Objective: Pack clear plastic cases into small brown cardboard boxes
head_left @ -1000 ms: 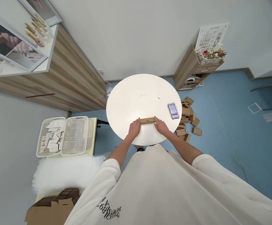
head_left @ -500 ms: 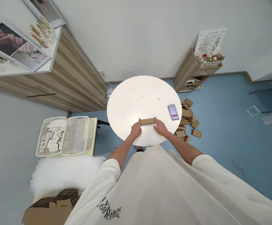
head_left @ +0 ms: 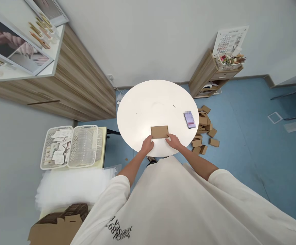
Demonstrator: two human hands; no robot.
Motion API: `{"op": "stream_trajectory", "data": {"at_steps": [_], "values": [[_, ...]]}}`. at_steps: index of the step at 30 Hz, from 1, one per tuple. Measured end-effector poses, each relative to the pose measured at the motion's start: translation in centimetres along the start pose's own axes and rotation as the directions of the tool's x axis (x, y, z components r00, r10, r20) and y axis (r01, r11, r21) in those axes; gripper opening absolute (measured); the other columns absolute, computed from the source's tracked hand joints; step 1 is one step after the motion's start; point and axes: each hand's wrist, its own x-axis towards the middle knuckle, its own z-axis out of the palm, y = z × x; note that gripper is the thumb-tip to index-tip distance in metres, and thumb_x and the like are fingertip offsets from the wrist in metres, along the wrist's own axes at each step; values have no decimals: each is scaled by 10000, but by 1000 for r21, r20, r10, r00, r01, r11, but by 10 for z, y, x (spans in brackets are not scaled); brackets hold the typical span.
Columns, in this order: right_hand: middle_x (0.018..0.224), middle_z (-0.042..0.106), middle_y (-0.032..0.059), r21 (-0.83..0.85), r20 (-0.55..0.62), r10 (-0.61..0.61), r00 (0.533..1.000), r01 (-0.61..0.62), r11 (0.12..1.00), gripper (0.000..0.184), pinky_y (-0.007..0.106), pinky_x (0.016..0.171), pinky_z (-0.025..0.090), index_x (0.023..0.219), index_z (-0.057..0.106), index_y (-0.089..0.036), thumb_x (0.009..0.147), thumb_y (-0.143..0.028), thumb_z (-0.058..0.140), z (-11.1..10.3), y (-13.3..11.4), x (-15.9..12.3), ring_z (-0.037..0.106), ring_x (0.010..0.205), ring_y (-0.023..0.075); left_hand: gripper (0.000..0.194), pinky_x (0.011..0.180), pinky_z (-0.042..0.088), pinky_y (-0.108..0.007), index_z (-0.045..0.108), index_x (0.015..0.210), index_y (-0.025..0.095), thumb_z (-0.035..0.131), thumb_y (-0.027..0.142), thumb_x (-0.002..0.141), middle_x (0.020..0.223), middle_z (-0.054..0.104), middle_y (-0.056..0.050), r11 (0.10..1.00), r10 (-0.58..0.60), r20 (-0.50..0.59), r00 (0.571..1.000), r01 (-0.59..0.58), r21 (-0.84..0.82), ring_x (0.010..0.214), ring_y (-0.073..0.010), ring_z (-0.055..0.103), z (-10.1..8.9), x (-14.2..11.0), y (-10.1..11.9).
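Observation:
A small brown cardboard box (head_left: 159, 132) lies closed with its broad face up, near the front of the round white table (head_left: 143, 98). My left hand (head_left: 147, 144) grips its near left corner, fingers closed against the edge. At the near right corner my right hand (head_left: 173, 141) holds the box the same way, thumb toward the front side. The undersides of the fingers are hidden. Toward the right rim of the table lies a purple, pixelated flat item (head_left: 190, 119), apart from my right hand.
Several small cardboard boxes (head_left: 203, 120) are heaped on the blue floor right of the table. On the left, a side table carries white baskets (head_left: 83, 146), white plastic sheets (head_left: 71, 187) and flat cardboard (head_left: 58, 228). A wooden cabinet (head_left: 86, 75) and small shelf unit (head_left: 206, 75) stand behind.
The box has turned from showing its narrow side to lying with its broad face up. Both hands have shifted to its near corners.

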Motion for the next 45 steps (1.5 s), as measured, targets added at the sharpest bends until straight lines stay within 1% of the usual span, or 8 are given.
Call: {"op": "stream_trajectory", "data": {"at_steps": [4,9,16,25,30,35,40,45], "values": [[1506,499,112,10,4,19,1000,-19,1000,479,432,1091,407,1455,489,-196,992,-309,445,11,2,-4,476,1347,273,543,1166,371,-482,483,1436,165,459,118,896,1501,501,-137,1000,-3,55,998,2,11,1408,-288,449,8,-7,-13],[1463,533,120,53,-60,59,996,-56,997,436,409,1059,445,1376,566,-193,959,-287,482,15,-3,5,509,1323,264,526,1200,324,-469,527,1389,169,542,142,864,1565,416,-148,996,-69,54,996,71,-52,1490,-292,340,0,0,-11],[1357,637,102,251,-35,270,962,-253,934,487,328,939,526,1387,570,-220,933,-396,569,19,-18,1,661,1128,219,567,1024,487,-404,487,1387,223,617,207,836,1455,564,-123,921,-197,149,969,235,-312,1282,-271,587,-12,12,-5],[1394,595,125,362,-172,288,942,-211,908,544,358,970,524,1379,584,-211,892,-450,616,9,-20,-20,653,1132,233,560,993,499,-384,526,1401,219,628,248,852,1459,571,-114,945,-103,171,980,150,-291,1286,-270,581,-19,15,13],[1350,602,114,357,-284,228,931,-118,927,537,357,967,525,1380,580,-219,895,-451,604,-19,-6,-21,648,1102,222,532,1016,492,-377,551,1397,235,586,222,866,1445,582,-74,961,-16,131,991,51,-271,1281,-248,576,-22,28,51],[1403,559,107,376,-369,204,907,-55,925,543,383,948,532,1405,557,-250,912,-475,581,-65,31,-28,633,1123,244,504,1008,501,-368,579,1376,256,562,208,874,1460,557,-51,958,103,115,988,-67,-278,1259,-235,583,-12,45,112],[1445,526,113,396,-434,234,870,-50,917,562,397,943,533,1429,535,-252,916,-479,568,-116,79,-41,621,1146,264,507,1007,505,-359,571,1391,263,557,215,887,1477,535,-45,956,165,128,978,-126,-265,1250,-229,585,18,64,177],[1482,494,120,444,-461,268,846,-42,895,600,410,968,521,1458,511,-251,926,-526,546,-160,134,-54,608,1170,278,542,1005,507,-366,553,1424,264,563,204,885,1499,512,-56,963,184,162,970,-145,-225,1278,-247,568,61,90,235]]}}
